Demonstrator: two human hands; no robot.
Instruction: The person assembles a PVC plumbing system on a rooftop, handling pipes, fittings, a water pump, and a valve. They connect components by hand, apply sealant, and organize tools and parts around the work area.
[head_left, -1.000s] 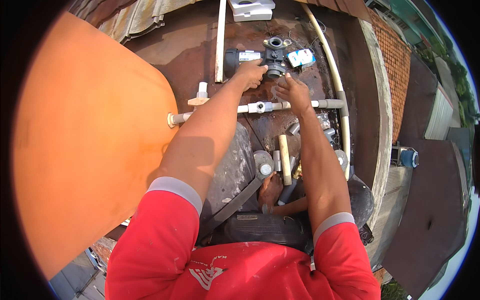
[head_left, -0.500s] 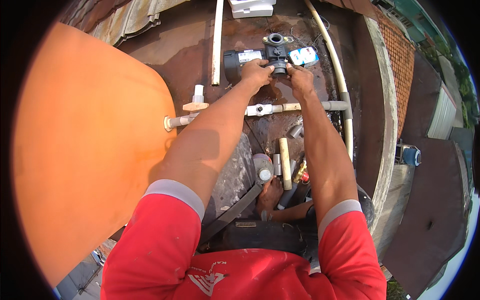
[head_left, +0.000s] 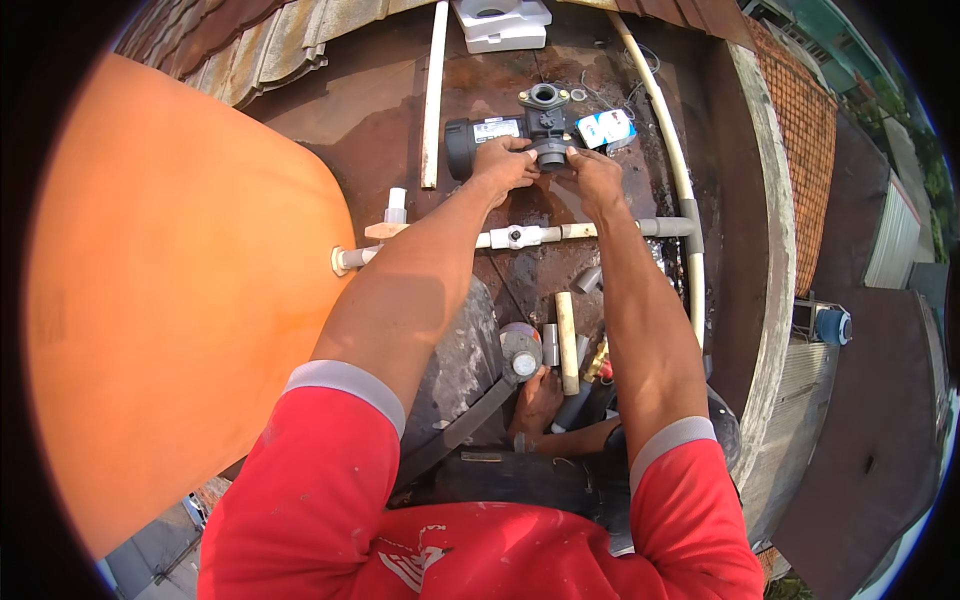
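Note:
A black water pump (head_left: pixel 546 124) with a dark cylindrical motor lies on the brown surface ahead of me, its motor end to the left. Its far port faces up, with a bolted flange around it. My left hand (head_left: pixel 503 166) grips the left side of the near outlet flange, fingers bent around it. From the right, my right hand (head_left: pixel 597 178) pinches the same flange with thumb and fingers. The undersides of both grips are hidden. Just right of the pump lies a blue and white packet (head_left: pixel 606 128).
A pipe run with a white valve (head_left: pixel 516 237) crosses below my wrists from the large orange tank (head_left: pixel 190 290). Long pipes (head_left: pixel 434 110) lie farther out. Pipe pieces (head_left: pixel 567 340) and a can (head_left: pixel 521 362) sit near my foot. A low wall (head_left: pixel 765 250) borders the right.
The whole view has shifted slightly, so the pump and pipes sit lower in the picture. Both hands stay on the pump's near flange.

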